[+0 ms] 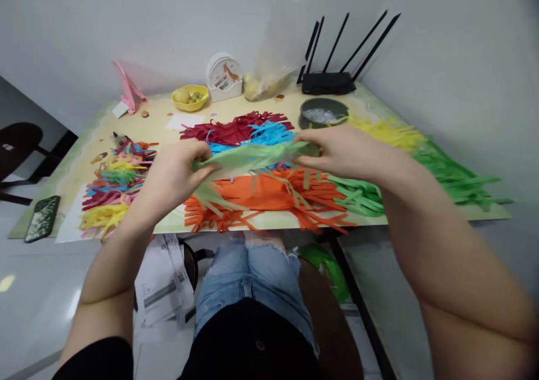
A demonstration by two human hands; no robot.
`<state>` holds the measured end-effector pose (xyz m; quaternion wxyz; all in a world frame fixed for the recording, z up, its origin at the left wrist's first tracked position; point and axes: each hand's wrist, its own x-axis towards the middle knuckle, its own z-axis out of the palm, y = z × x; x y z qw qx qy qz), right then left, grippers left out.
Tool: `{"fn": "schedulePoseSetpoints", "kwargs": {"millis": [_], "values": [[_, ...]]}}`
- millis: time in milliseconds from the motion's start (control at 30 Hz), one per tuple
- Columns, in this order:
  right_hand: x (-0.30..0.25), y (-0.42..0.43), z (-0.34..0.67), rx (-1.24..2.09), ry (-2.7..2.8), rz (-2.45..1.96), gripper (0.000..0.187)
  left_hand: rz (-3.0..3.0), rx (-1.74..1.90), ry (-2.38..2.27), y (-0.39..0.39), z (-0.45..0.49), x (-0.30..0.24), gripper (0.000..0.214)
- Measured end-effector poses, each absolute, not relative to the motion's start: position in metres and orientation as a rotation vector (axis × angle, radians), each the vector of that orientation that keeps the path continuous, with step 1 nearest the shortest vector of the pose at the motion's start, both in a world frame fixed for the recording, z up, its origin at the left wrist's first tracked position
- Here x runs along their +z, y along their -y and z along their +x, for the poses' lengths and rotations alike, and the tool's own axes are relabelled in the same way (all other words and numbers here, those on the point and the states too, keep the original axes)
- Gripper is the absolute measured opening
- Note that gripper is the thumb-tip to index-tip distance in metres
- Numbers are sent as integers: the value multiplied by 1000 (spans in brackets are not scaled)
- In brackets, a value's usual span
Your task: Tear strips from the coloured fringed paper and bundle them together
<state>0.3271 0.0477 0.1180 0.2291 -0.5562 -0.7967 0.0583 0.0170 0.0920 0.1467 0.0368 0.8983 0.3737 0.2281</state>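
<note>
A light green fringed tissue paper piece point(252, 156) is stretched between my two hands above the table, its cut strips dangling. My left hand point(179, 169) pinches its left end between thumb and fingers. At the other end, my right hand point(337, 151) pinches it the same way. Orange fringed tissue paper point(256, 193) lies spread on the table just below. Behind it are blue fringed paper point(272, 133) and dark red fringed paper point(236, 128). Left of my left hand lies a multicoloured fringed bundle point(120, 178), partly covered by my forearm.
Green point(455, 172) and yellow fringed paper point(387, 132) lie at the right. Along the back stand a dark bowl point(309, 123), a black router point(328, 82), a giraffe-printed holder point(225, 91) and a yellow fruit bowl point(189, 106). A phone point(42, 218) rests at the left edge.
</note>
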Motion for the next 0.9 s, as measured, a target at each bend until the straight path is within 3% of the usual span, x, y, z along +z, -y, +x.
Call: {"fn": "schedulePoseSetpoints", "kwargs": {"millis": [100, 233, 367, 433, 700, 800, 900], "values": [[123, -34, 315, -40, 2002, -1472, 19, 2850, 685, -1273, -92, 19, 146, 19], [127, -34, 273, 117, 2107, -1176, 36, 2816, 521, -1077, -87, 29, 148, 21], [125, -49, 262, 536, 2208, -1159, 22, 2580, 566, -944, -87, 29, 149, 31], [126, -51, 267, 644, 2134, -1221, 25, 2470, 601, -963, -90, 24, 146, 35], [132, -36, 269, 617, 1999, -1297, 29, 2304, 611, -945, -95, 17, 144, 29], [135, -37, 267, 669, 1987, -1246, 42, 2327, 512, -899, -95, 19, 150, 34], [139, -38, 269, 729, 2049, -1327, 30, 2330, 462, -893, -96, 22, 154, 32]]}}
